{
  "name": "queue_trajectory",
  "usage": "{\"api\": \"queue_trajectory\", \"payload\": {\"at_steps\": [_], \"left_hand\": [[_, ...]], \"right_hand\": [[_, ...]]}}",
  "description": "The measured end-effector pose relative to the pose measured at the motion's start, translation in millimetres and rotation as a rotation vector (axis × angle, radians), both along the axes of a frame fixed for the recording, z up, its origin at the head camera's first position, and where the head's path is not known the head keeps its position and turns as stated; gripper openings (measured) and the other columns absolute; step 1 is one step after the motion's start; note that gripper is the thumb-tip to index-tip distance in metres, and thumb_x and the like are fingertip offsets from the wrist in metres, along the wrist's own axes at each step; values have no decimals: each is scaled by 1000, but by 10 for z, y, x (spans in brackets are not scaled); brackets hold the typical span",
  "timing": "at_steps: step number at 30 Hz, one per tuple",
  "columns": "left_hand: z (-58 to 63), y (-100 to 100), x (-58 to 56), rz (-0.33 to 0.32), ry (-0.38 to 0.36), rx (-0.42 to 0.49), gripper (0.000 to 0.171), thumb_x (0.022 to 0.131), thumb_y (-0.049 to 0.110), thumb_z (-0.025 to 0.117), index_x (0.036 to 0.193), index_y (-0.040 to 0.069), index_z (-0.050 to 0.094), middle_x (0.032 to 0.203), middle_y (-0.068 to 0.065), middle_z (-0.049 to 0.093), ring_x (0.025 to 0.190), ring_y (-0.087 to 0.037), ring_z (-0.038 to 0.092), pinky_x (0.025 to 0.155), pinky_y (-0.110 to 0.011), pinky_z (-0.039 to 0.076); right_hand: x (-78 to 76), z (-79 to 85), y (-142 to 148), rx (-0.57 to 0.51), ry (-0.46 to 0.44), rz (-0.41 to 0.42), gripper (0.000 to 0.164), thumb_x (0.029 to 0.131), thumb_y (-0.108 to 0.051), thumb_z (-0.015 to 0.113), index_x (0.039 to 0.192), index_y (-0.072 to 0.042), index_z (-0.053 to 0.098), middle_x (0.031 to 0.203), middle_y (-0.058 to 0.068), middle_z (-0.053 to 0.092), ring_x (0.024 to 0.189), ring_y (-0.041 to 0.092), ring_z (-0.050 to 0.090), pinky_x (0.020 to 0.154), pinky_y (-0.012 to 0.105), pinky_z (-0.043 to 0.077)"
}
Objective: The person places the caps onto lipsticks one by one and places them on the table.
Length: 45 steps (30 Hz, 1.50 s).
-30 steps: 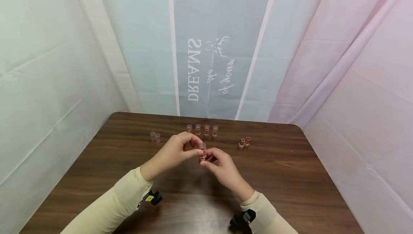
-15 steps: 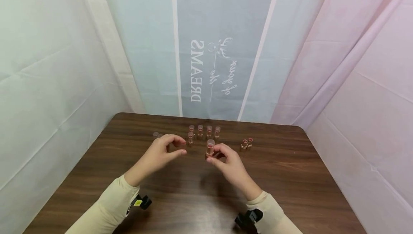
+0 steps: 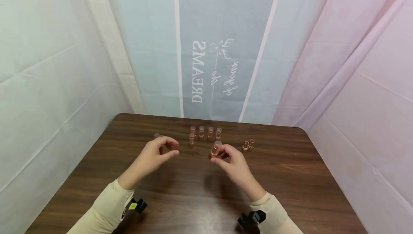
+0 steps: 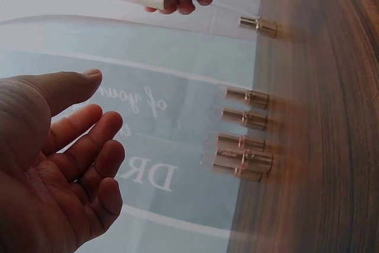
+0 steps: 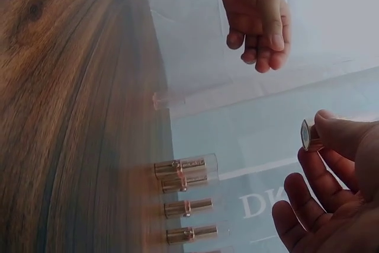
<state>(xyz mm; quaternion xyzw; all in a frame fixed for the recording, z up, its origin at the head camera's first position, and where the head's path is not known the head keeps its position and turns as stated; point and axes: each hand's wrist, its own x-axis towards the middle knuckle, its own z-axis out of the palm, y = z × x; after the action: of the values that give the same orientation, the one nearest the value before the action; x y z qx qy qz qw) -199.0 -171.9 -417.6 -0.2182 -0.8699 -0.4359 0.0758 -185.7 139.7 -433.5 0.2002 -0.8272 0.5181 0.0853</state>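
Clear-topped tube (image 3: 216, 149) tilted above tbl (image 3: 290, 176), pinched by R hand (image 3: 237, 164) btwn thumb & fingers. L hand (image 3: 151, 157) off to left, thumb apart from loosely curled fingers. Five similar tubes (image 3: 201, 132) far side, two more tubes (image 3: 246, 146) right.

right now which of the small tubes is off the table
The capped tube pinched in the right hand; the other tubes in view all stand on the table.
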Motion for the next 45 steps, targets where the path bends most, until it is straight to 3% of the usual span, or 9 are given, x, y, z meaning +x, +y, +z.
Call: {"api": "queue_trajectory", "payload": {"at_steps": [3,8,13,20,26,34,38,45], "left_hand": [[-2,-37,1,17,-9,11,19,92,31,79,109,26,71,101,9,69,77,-14,57,64,-26,46],[3,-125,-23,41,-9,24,23,93,32,78,112,21,71,102,8,70,74,-17,57,63,-27,47],[17,-205,-83,49,-12,43,23,94,31,77,112,18,72,100,6,71,73,-17,58,63,-28,48],[29,-325,-131,80,-21,64,18,94,32,76,109,23,71,97,7,71,77,-16,60,66,-28,50],[35,-391,-171,86,-22,62,24,95,36,76,111,19,72,100,5,71,82,-16,62,69,-28,50],[68,-441,-209,94,-48,80,25,95,33,75,111,14,71,94,0,74,77,-22,62,65,-28,50],[95,-456,-218,91,-48,90,21,96,29,75,110,14,71,94,-6,75,74,-26,61,62,-28,48],[100,-475,-201,97,-53,82,14,97,24,74,108,16,71,92,-1,75,76,-26,63,63,-28,48]], "right_hand": [[-16,-38,40,1,29,-1,19,86,-17,84,99,-19,71,99,-4,68,91,16,65,81,35,57],[-129,-115,41,43,2,-42,16,87,-17,83,97,-17,71,96,-3,68,87,13,65,80,35,57],[-406,-186,-73,118,-4,-98,17,87,-18,84,98,-17,71,93,-4,68,84,11,65,77,32,56],[-814,-316,-299,223,-43,-109,15,88,-17,83,93,-18,69,88,-4,68,81,12,63,75,34,54],[-1041,-442,-474,343,-89,-114,14,88,-16,83,93,-14,69,86,-2,69,80,13,63,75,34,54],[-1101,-628,-574,456,-150,-223,12,89,-18,82,91,-16,71,88,-2,71,76,13,62,73,37,53],[-1100,-675,-596,448,-159,-260,13,88,-16,82,87,-16,69,85,-1,70,73,15,60,71,37,52],[-1110,-671,-670,437,-176,-260,8,90,-13,80,93,-12,73,89,2,71,76,15,61,71,37,53]]}}
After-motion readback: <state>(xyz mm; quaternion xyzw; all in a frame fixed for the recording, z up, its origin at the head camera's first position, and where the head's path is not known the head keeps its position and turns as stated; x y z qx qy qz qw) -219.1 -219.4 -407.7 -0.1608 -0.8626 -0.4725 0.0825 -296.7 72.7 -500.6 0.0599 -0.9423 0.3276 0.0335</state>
